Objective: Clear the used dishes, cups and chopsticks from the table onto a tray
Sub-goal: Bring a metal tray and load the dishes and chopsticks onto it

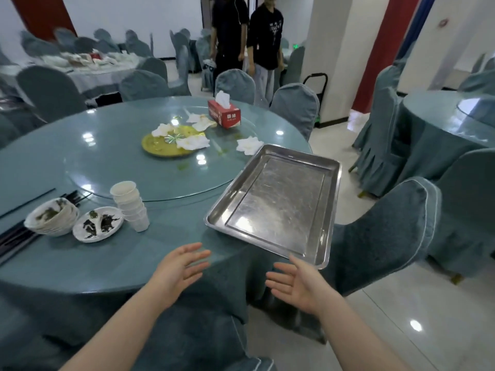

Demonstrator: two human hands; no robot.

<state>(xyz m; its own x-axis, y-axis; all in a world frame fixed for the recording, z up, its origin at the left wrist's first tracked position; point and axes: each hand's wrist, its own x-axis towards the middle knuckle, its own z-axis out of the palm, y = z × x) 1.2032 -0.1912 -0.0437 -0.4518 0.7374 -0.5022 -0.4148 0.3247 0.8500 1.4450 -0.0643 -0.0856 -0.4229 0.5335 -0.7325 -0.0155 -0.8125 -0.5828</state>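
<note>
Head view is showing both hands hovering out in front of the person, palms sort of facing each other. The left hand (180,266) is spreading its fingers wide and gripping nothing, hanging just over the near edge of the round table (112,145). The right hand (292,283) is doing the same thing, fingers loose and straight, nothing in it, sitting just below the near corner of the tray (276,204), maybe brushing it, hard to say from this angle.

That steel tray is lying tilted across the table's right edge, with its near corner sticking out past the rim toward a covered chair (385,236), and it's carrying nothing.

Off to the left, a stack of paper cups (130,206) is leaning a bit, just beside a small plate (97,224) with dark leafy scraps on it. Touching that is a stack of bowls (52,216), also with green bits inside. Dark chopsticks (18,236) are lying behind and left of the bowls.

Further out, on the glass turntable (128,167), there's a yellow dish (167,145) with crumpled napkins (249,145) scattered around, and a red tissue box (224,113) beyond. Two people (263,44) are standing at the back.
</note>
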